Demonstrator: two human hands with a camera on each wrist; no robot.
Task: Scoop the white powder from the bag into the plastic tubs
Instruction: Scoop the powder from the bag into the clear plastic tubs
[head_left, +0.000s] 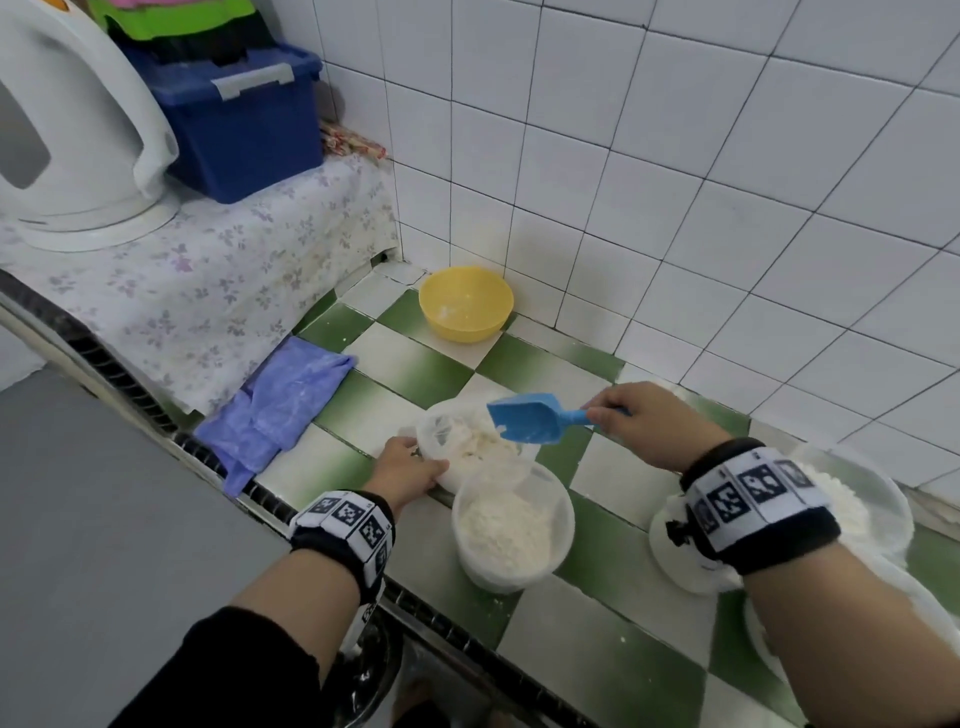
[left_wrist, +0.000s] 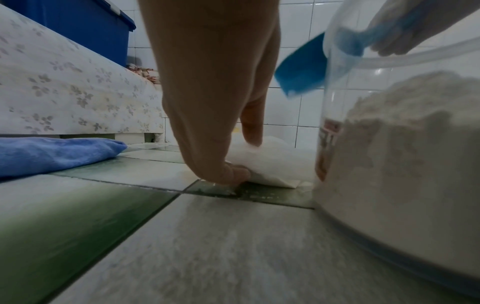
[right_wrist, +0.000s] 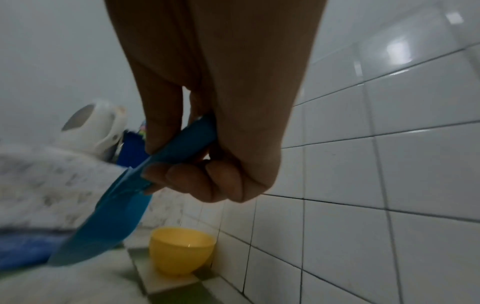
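A clear plastic bag of white powder lies open on the green-and-white tiled counter. My left hand grips its near left edge; in the left wrist view the fingers pin the bag to the tile with the thumb on top. My right hand holds the handle of a blue scoop, fingers curled round it. The scoop hovers over the bag, nearly empty, tip pointing left. A round plastic tub part-filled with powder stands just in front of the bag.
More tubs with powder stand at the right, partly hidden by my right wrist. A yellow bowl sits in the back corner. A blue cloth lies at the left. A kettle and blue box stand on the raised shelf.
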